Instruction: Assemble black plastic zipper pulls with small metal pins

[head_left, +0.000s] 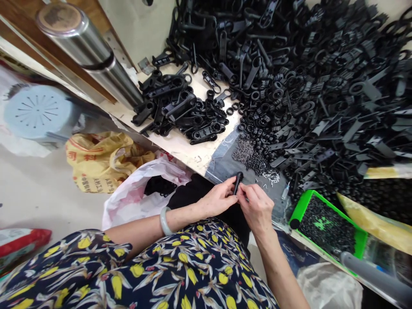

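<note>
The left hand (219, 198) has its fingers clasped on a slim black part (238, 182) by the bench's (189, 155) near edge. The right hand (259, 206) bunches its fingers at the part's lower end, whether gripping I cannot tell; farther right sits a green tray (300, 207).

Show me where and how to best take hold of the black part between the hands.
Probably by its rounded far end, coming from over the table: the slim black part points that way, and that end juts past the fingers, while the left hand and right hand crowd its near end.
</note>
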`<state>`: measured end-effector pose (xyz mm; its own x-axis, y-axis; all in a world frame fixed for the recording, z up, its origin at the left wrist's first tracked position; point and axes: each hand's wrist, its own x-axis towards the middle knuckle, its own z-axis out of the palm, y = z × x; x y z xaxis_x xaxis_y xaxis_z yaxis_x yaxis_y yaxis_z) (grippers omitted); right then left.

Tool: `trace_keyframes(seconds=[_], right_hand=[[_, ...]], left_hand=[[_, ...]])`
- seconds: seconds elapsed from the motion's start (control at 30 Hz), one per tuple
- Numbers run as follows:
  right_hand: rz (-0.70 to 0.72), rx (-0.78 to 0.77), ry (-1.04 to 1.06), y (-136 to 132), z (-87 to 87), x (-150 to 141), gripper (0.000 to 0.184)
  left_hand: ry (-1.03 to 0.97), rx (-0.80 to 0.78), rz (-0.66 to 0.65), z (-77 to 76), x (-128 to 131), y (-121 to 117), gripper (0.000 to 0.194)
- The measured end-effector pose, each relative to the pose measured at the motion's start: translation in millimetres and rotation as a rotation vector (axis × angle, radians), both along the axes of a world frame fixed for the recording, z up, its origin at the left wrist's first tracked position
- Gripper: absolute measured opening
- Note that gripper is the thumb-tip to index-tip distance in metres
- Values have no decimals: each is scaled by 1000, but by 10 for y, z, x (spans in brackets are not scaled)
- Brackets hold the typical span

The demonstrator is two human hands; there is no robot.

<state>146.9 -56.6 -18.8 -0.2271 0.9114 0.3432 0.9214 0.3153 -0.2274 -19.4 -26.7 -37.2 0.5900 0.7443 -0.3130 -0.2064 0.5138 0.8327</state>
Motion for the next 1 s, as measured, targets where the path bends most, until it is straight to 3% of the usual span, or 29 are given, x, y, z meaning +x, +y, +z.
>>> trace_keyframes(seconds=[0.1,0.2,0.27,0.4,0.5,0.6,0.73,0.9,1.0], right_hand=[[-17,-15,19,-17,-9,-12,16],[-79,-55,169,-7,7,-9,15],[-133,-91,275,18,22,15,14],[-190,-91,279,68,10,103,18],[-198,-64,269,72,-28,153,20],[-219,-53,318,53,-51,171,21],[-234,-75,442,66,-23,169,21],[-254,-172,736,197,47,116,22],[-246,-272,891,280,65,58,27]], left_hand=[[-24,-66,10,21,5,-12,65],[-29,-66,-7,51,-26,17,67],[79,50,-25,93,-74,90,71],[445,505,-41,235,-178,344,68],[514,626,-65,313,-201,506,65],[436,410,-85,317,-207,568,65],[238,40,21,311,-256,536,73],[29,-250,5,406,-278,426,66],[-25,-315,-7,456,-239,349,59]])
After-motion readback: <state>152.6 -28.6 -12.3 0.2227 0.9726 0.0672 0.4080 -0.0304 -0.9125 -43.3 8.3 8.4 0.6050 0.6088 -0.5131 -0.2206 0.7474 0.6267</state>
